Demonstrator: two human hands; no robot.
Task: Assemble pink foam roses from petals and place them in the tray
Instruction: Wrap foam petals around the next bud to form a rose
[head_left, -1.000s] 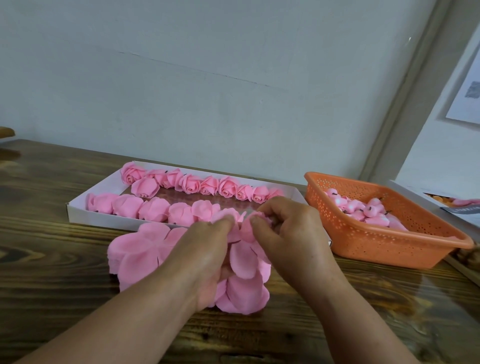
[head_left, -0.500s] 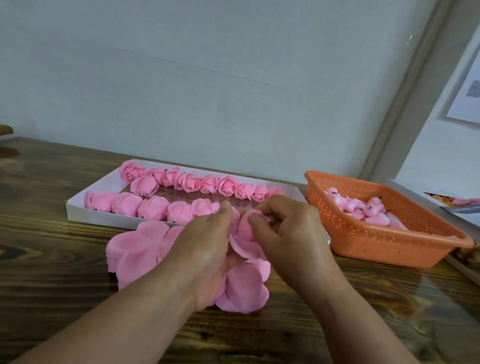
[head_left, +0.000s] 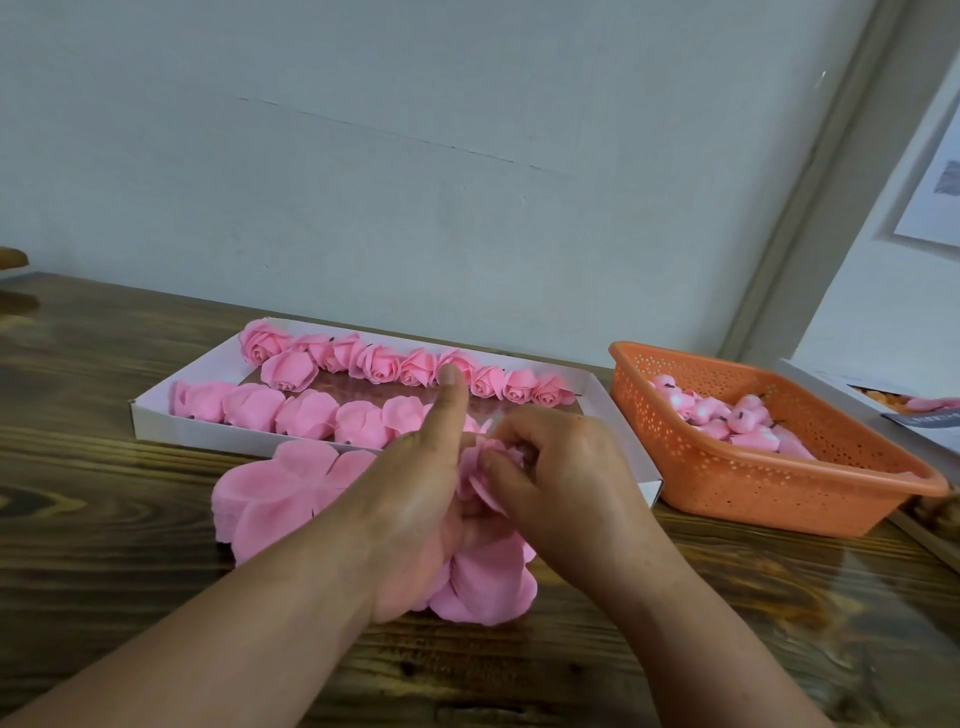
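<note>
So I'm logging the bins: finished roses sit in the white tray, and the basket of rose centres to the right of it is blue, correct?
Not quite. The basket is orange, not blue, as the head view shows. The rest holds: it stands to the right of the white tray, which holds the finished roses, and it holds small pink pieces.

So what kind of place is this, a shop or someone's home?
Likely a small craft workbench, home or workshop unclear: a wooden table against a plain wall, a white tray of finished pink roses, an orange basket of parts.

One tray (head_left: 208, 436), one basket (head_left: 779, 488), two hands (left (head_left: 415, 499), right (head_left: 566, 478)).
</note>
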